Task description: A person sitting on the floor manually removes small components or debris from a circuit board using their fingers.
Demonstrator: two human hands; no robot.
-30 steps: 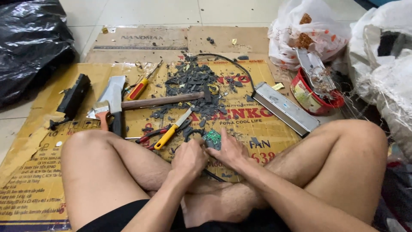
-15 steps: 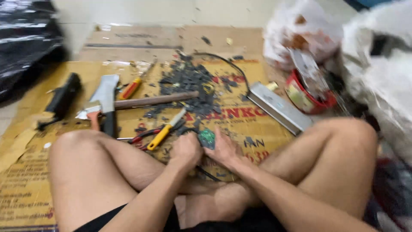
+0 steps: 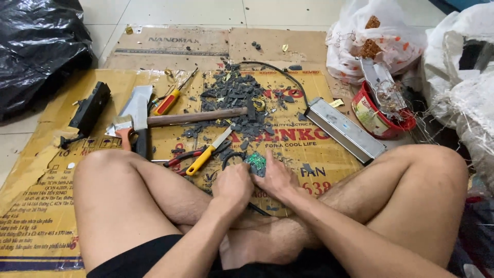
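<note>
I sit cross-legged on flattened cardboard (image 3: 46, 206). Both hands meet just above my crossed ankles, gripping a small green circuit board (image 3: 256, 162). My left hand (image 3: 232, 186) closes on its near left side. My right hand (image 3: 276, 177) holds its right edge, fingers curled over it. A black cable (image 3: 231, 156) loops beside the board and runs under my hands. Just left of them lie a yellow-handled knife (image 3: 208, 151) and red-handled pliers (image 3: 184, 156).
A hammer (image 3: 198, 117) lies across a heap of dark plastic shards (image 3: 236, 95). A cleaver (image 3: 137, 110), a brush (image 3: 123, 128), a screwdriver (image 3: 172, 98) and a black casing (image 3: 90, 109) sit left. A grey metal box (image 3: 345, 129), red tub (image 3: 378, 116) and bags (image 3: 381, 38) stand right.
The view swung left and back again. Both hands stayed together on the green board, with only small shifts of the fingers.
</note>
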